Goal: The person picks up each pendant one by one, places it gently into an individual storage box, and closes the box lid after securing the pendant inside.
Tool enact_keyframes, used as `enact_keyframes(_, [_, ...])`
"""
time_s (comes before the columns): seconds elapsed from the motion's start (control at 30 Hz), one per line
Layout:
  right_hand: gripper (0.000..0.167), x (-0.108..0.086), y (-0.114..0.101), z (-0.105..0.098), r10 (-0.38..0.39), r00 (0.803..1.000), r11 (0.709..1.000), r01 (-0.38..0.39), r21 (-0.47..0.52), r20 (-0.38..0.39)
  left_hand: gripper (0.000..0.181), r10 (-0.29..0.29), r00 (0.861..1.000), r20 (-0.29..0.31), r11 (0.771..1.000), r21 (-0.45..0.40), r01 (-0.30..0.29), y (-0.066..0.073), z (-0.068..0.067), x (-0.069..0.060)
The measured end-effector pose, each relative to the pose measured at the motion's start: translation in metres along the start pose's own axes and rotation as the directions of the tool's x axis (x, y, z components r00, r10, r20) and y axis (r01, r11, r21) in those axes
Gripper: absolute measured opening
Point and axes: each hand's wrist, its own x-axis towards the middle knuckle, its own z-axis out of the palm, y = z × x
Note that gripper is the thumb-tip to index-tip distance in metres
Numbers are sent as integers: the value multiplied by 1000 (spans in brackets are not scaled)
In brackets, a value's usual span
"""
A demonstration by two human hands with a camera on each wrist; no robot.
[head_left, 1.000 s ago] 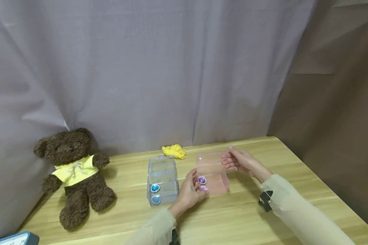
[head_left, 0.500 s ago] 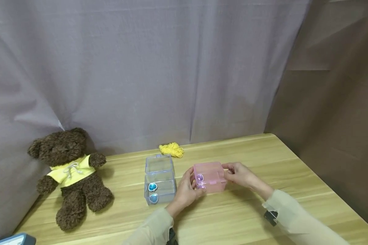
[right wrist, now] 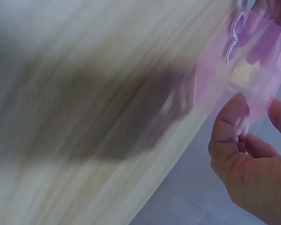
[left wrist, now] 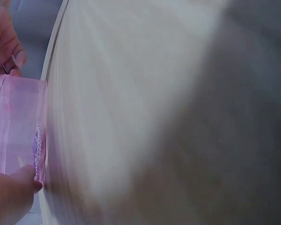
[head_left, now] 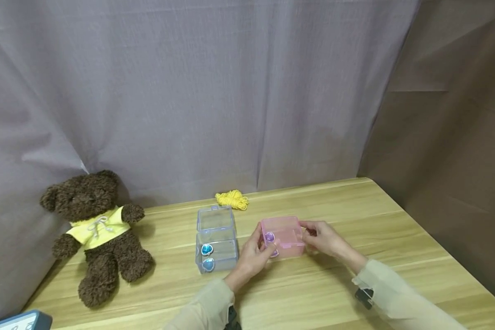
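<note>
A translucent pink box [head_left: 292, 250] stands on the table with its lid down. Two purple gems with pale beaded rims [head_left: 270, 237] show through its left part. My left hand [head_left: 250, 259] grips the box's left side, thumb [left wrist: 25, 174] at the front near the gems. At the opposite end, my right hand [head_left: 323, 238] holds the box's right side, fingers bent near the lid's corner and thumb low on the wall. To the left is a translucent blue box [head_left: 226, 262], its lid tipped back, with two blue gems [head_left: 206, 249] inside.
A bundle of yellow cord [head_left: 232, 200] lies behind the blue box. The brown teddy bear [head_left: 107, 250] in a yellow top sits at the left. A blue-framed object [head_left: 44, 320] is cut off at the lower left corner. Grey curtain [head_left: 189, 101] hangs behind the table.
The pink box's raised lid has come down over its base. My right hand moved from beside the raised lid to the box's right side. The left hand stayed at the left side.
</note>
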Motion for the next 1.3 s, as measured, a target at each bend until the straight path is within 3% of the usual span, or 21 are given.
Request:
enact_keyframes(0.13, [53,0,1,4,8,1000,999,-8,32,-14,79,-1,1000,-28,999,45,2,0,0,-2])
enact_keyframes(0.3, [50,-3,7,5,10,999,999,-8,44,-50,78,0,999,-47,1000,23,1,1,4,-1])
enact_keyframes(0.5, [52,-5,19,0,94,994,987,-86,135,-55,76,-1,998,-59,1000,16,2,13,11,6])
enact_keyframes(0.57, [54,-5,20,-4,118,989,984,-105,141,-87,79,-15,997,-70,1000,19,17,20,13,6])
enact_keyframes(0.67, [52,-1,8,-8,83,976,993,-64,100,-199,83,-25,997,-74,999,45,28,34,8,-1])
enact_keyframes(0.77, [46,12,-22,-2,3,953,997,20,72,-304,86,12,999,-30,1000,17,-12,50,-16,-15])
enact_keyframes(0.87, [40,35,-58,18,-57,953,990,93,107,-299,86,72,997,-19,997,-16,-72,59,-58,-30])
enact_keyframes(0.93, [39,51,-78,39,-63,964,979,110,172,-259,88,82,995,-63,996,-10,-83,56,-89,-41])
enact_keyframes(1.07, [37,79,-99,87,-8,983,964,57,259,-186,98,6,988,-151,1000,12,-4,31,-140,-60])
enact_keyframes(1.17, [36,102,-94,117,38,975,964,21,264,-219,104,-78,989,-125,997,18,81,12,-157,-69])
enact_keyframes(1.2, [34,118,-77,126,25,968,965,41,258,-249,104,-90,991,-103,996,10,91,6,-159,-71])
enact_keyframes(1.3, [35,133,-64,144,94,953,970,-22,244,-288,101,-113,992,-59,994,-16,112,-5,-160,-75])
